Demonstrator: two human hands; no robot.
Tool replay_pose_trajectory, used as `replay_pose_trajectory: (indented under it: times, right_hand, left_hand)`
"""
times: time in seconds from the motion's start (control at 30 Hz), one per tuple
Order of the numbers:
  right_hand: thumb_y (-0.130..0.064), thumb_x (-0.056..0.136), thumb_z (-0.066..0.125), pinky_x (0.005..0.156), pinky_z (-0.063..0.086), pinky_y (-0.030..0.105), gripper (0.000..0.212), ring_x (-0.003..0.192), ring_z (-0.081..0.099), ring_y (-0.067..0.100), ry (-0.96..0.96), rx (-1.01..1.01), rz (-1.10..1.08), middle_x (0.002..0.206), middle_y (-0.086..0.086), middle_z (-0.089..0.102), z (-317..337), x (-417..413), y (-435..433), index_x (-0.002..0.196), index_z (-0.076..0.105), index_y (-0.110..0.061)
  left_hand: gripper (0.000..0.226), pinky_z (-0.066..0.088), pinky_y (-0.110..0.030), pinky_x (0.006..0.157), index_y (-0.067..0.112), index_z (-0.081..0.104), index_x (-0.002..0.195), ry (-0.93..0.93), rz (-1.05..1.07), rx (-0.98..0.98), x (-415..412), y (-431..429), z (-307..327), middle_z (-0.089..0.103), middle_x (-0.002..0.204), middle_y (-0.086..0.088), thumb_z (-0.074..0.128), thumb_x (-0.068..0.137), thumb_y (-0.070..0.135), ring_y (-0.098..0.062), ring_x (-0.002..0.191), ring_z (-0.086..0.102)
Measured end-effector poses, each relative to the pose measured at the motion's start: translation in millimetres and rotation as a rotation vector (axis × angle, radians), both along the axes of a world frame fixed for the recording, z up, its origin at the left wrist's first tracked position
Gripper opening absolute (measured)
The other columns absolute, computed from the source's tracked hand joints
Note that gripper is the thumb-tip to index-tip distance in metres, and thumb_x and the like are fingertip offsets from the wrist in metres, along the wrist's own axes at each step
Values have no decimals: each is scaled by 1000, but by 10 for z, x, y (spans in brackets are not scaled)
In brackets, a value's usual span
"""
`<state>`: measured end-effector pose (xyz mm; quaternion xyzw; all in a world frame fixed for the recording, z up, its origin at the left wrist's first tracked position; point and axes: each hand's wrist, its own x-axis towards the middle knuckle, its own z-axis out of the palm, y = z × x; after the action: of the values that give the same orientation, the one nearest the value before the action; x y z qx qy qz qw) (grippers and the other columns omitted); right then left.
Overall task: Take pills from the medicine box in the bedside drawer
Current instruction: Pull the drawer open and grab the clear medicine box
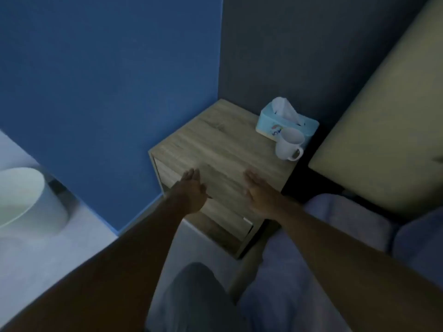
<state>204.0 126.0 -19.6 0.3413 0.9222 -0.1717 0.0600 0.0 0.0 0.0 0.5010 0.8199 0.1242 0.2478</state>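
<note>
A wooden bedside cabinet (pixel 215 142) stands in the corner between a blue wall and a dark wall. Its drawer fronts (pixel 227 212) face me and are closed; the medicine box is not visible. My left hand (pixel 191 192) hovers flat over the front left edge of the cabinet top, fingers straight and empty. My right hand (pixel 260 194) is held the same way over the front right edge, palm turned inward, holding nothing. Both hands are about a hand's width apart.
A light blue tissue box (pixel 287 121) and a white mug (pixel 288 146) stand at the cabinet's back right corner. A bed with a beige headboard (pixel 374 140) and bluish bedding (pixel 335 236) lies to the right. A white round bin (pixel 26 200) sits on the floor at left.
</note>
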Motion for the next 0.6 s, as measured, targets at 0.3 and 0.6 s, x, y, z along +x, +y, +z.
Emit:
replay_pose_trajectory:
  times: [0.3, 0.6]
  right_hand:
    - [-34, 106, 25, 126, 10, 43, 60, 156, 7, 23, 72, 196, -68, 167, 7, 10, -705, 45, -215, 158, 16, -7]
    - [-40, 104, 21, 125, 15, 45, 63, 155, 12, 21, 82, 312, -32, 167, 6, 16, -840, 81, -232, 158, 20, -8]
  left_hand:
    - [63, 14, -42, 120, 7, 5, 155, -233, 227, 44, -47, -23, -920, 6, 164, -15, 31, 103, 30, -28, 152, 3]
    - [69, 11, -40, 123, 10, -5, 156, -460, 443, 281, 144, 107, -1258, 1, 166, -8, 33, 103, 34, -23, 152, 3]
